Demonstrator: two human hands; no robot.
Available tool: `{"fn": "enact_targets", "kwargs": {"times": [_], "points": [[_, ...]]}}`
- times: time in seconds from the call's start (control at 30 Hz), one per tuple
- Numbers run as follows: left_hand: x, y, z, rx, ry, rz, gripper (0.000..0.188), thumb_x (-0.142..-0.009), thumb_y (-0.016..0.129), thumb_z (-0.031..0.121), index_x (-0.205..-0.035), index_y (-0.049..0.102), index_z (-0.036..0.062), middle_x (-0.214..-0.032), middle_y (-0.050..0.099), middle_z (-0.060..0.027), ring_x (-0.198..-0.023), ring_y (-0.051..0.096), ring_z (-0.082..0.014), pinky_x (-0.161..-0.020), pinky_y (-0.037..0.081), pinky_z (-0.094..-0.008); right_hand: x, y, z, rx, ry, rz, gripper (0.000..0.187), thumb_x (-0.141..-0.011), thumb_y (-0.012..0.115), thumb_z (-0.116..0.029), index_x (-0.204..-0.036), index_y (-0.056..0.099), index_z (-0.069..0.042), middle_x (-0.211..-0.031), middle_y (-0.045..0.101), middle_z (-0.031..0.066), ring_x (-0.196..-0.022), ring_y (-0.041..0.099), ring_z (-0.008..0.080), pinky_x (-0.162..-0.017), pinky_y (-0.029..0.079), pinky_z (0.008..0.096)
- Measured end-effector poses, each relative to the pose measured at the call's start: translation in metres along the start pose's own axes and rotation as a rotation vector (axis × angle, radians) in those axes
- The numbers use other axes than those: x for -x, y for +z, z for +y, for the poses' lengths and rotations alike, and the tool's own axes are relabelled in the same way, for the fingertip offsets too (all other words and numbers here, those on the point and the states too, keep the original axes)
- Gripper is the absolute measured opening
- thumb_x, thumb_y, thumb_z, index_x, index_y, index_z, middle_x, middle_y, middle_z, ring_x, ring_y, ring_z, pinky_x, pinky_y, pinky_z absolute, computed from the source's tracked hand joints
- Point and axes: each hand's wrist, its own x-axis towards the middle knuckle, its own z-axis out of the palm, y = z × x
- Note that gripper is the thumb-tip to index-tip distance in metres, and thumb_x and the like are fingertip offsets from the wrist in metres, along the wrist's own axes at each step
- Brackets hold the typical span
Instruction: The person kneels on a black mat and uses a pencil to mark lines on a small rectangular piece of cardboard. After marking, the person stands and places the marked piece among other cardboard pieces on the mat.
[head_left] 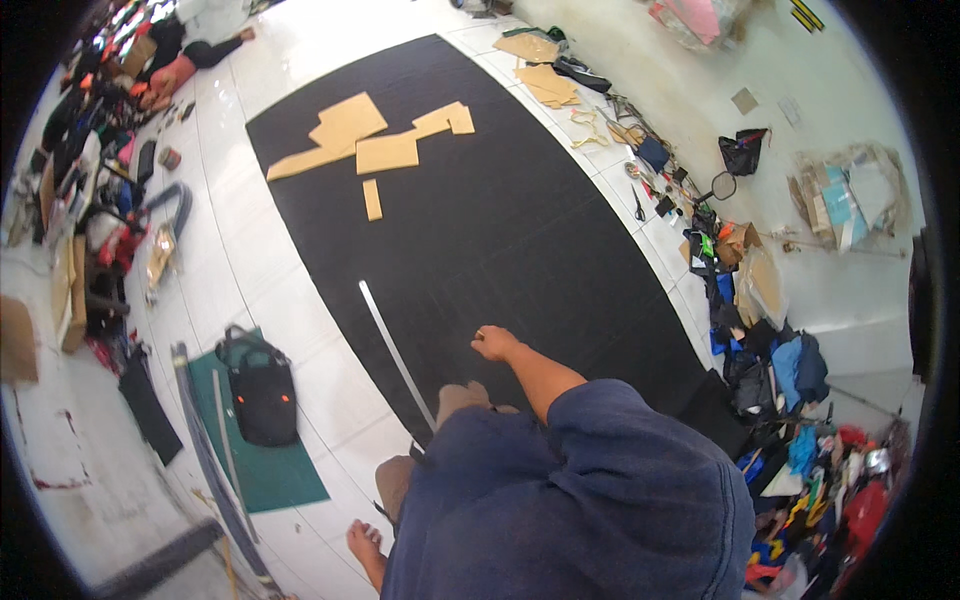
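Note:
My right hand is closed just above a large sheet of black fabric spread on the floor. Something small and dark shows at its fingertips, too small to name. Low at my left side, away from the fabric, my left hand hangs with loosely bent fingers and nothing visible in it. A long pale ruler lies on the fabric to the left of my right hand. Farther up rest several tan cardboard pattern pieces: a wide one, an angular one and a small strip.
On the left, a black bag lies on a green cutting mat, beside a long grey roll. Clutter lines both sides, with scissors and heaped clothes at right. Another person lies at the far left.

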Motion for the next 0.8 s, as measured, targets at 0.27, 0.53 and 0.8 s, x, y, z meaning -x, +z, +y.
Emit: {"fn": "enact_targets", "kwargs": {"times": [0.27,0.53,0.8], "points": [[-0.108,-0.029,0.069,-0.791,0.276,-0.382,0.030,-0.097,0.059,0.030,-0.113,0.062,0.0051,-0.097,0.066,-0.0156,-0.083,0.065,-0.0270,-0.069,0.051,-0.0437,0.019,0.012,-0.095,-0.371,0.005,0.324,0.044,-0.092,0.065,-0.039,-0.121,0.069,-0.006,-0.121,0.070,0.0202,-0.114,0.066,0.0405,-0.096,0.052,0.0489],[-0.298,-0.147,0.271,-1.587,0.795,-0.550,0.027,-0.096,0.057,0.023,-0.113,0.064,0.0034,-0.092,0.071,-0.0198,-0.078,0.069,-0.0308,-0.062,0.052,-0.0471,0.128,0.199,-0.003,-0.354,0.526,0.410,0.035,-0.092,0.063,-0.036,-0.108,0.072,-0.005,-0.113,0.071,0.0223,-0.109,0.067,0.0413,-0.091,0.053,0.0489],[-0.369,-0.133,0.365,-0.378,0.082,-0.473,0.014,-0.097,0.062,0.021,-0.102,0.057,0.0091,-0.065,0.047,-0.0023,-0.049,0.049,-0.0164,-0.039,0.037,-0.0304,0.261,0.379,-0.075,-0.437,0.578,0.152,0.043,-0.091,0.065,-0.042,-0.111,0.074,-0.004,-0.116,0.071,0.0232,-0.110,0.067,0.0417,-0.095,0.052,0.0503]]}}
